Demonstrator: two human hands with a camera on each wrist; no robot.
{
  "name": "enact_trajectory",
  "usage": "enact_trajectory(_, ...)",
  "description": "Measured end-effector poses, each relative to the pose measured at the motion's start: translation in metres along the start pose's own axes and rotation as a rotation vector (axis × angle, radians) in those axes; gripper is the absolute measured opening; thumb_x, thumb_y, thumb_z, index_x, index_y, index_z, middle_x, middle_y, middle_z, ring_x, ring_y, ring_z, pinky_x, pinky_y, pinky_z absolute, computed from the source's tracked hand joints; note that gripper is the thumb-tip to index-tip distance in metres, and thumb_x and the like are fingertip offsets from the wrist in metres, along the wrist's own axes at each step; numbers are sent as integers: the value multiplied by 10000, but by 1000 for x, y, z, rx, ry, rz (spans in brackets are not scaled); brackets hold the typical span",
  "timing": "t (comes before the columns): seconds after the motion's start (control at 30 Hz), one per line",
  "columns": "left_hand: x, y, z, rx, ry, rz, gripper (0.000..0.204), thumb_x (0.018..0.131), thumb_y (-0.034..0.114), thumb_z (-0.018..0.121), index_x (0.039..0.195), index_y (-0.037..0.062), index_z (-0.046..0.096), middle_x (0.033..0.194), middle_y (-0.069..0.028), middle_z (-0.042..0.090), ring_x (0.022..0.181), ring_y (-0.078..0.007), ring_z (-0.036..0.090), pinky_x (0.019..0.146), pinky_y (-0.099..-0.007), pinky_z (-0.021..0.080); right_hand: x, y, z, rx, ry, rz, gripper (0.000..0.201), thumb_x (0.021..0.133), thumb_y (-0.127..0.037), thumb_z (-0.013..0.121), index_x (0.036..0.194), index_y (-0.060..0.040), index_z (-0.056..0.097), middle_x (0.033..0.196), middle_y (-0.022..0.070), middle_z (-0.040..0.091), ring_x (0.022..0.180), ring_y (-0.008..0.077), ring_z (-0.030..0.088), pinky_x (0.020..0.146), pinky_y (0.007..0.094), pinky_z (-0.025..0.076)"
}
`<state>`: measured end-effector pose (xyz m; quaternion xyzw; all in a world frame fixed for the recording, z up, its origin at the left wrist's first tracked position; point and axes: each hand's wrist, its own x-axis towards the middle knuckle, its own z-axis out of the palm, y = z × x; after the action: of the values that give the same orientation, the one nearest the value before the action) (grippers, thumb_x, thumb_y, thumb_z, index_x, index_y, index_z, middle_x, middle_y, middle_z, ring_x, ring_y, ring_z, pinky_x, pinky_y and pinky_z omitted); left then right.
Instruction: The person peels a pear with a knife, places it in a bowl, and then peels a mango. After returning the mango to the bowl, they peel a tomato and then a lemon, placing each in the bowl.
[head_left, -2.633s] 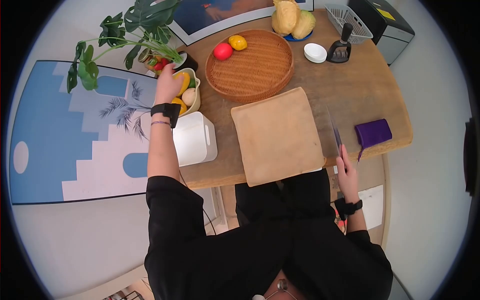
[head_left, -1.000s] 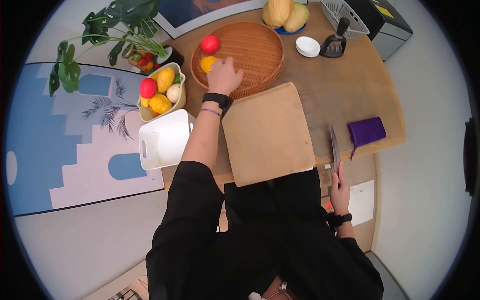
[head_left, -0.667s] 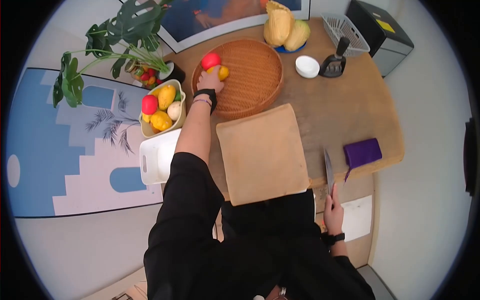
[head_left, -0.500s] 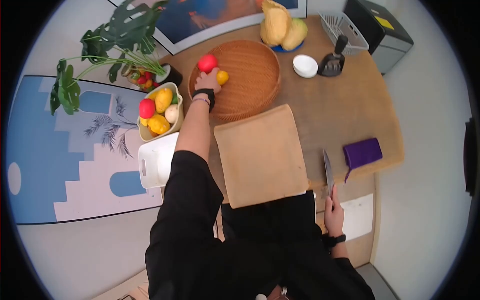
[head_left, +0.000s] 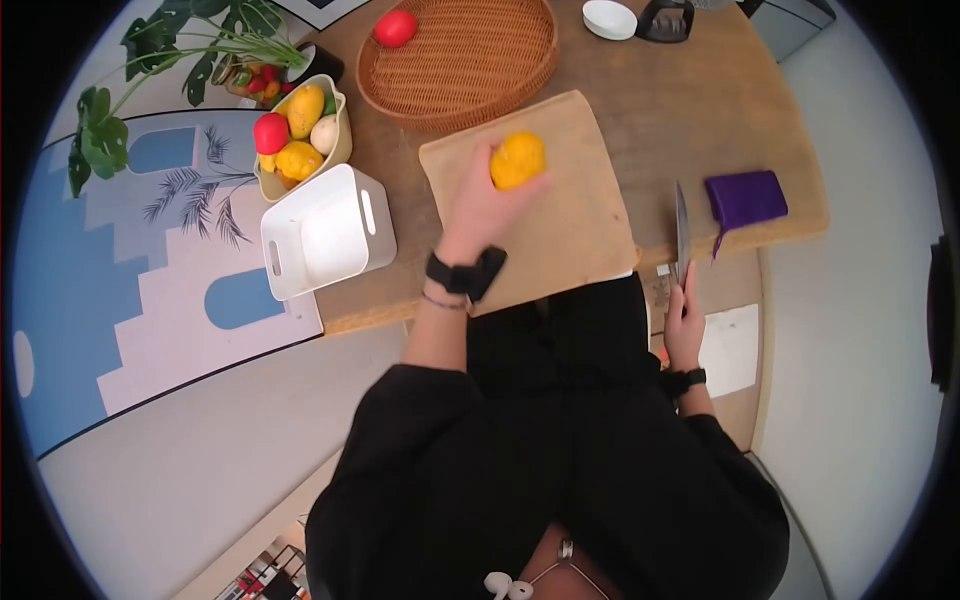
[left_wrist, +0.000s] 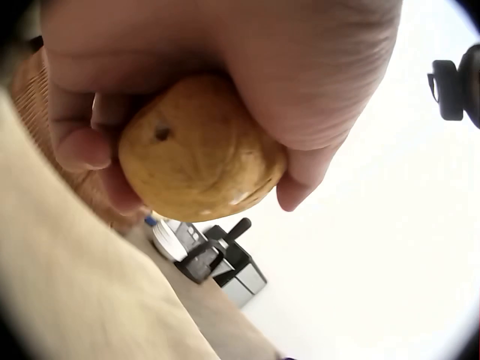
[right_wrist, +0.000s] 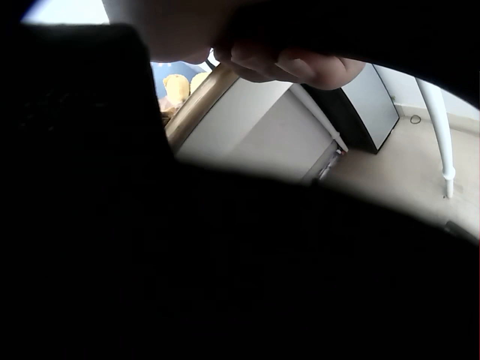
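Observation:
My left hand grips a lumpy yellow fruit over the tan cutting board. In the left wrist view, fingers and thumb curl round the fruit, which has a small dark spot on its skin. At the right, my right hand holds a knife, blade pointing away from me, just off the table's front edge. Curled fingers show at the top of the right wrist view, where darkness covers much of the frame.
Beyond the board lies a round wicker tray with a red fruit. On the left stand a fruit-filled basket and a white bin. A purple pouch lies right; a white bowl sits behind.
My left hand has picked the yellow fruit out of the wicker tray and brought it back over the cutting board. The right hand keeps its hold on the knife. The head view has tilted down.

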<state>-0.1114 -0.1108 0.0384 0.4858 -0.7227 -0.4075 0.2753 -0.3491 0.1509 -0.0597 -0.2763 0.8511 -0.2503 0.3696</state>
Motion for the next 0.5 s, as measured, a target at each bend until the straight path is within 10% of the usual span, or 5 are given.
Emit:
enact_trajectory(0.07, -49, -15, 15, -391, -44, -104, 517, 938, 354, 751, 1288, 33, 547, 1100, -104, 667, 999, -231, 673, 824, -378, 561, 7, 25, 14, 216, 164, -305, 537, 1098, -265, 485, 1603, -115, 377, 1398, 242, 634, 1159, 308, 698, 900, 339, 519)
enact_trajectory(0.13, -74, -22, 9, -734, -101, -239, 462, 977, 360, 699, 1286, 49, 552, 1104, -95, 669, 998, -224, 669, 823, -389, 554, -10, -12, 5, 300, 42, -65, 532, 1095, -222, 492, 1589, -53, 387, 1494, 210, 573, 1312, 227, 612, 1012, 294, 470)
enact_trajectory(0.27, -101, -45, 9, -1595, -244, -369, 388, 1037, 381, 549, 1282, 80, 573, 1117, -116, 673, 1025, -256, 661, 829, -420, 541, -28, -42, 9, 300, 0, -552, 520, 1085, -201, 512, 1586, -98, 416, 1549, 178, 526, 1381, 219, 557, 1073, 312, 448)
enact_trajectory(0.5, -117, -24, -6, -1654, 129, -352, 537, 1029, 560, 533, 1301, 99, 573, 1171, -101, 675, 1132, -288, 654, 962, -437, 542, -77, -80, 25, -29, -259, -847, 607, 981, -196, 676, 1557, -190, 483, 1135, 196, 737, 817, 315, 754, 739, 332, 570)
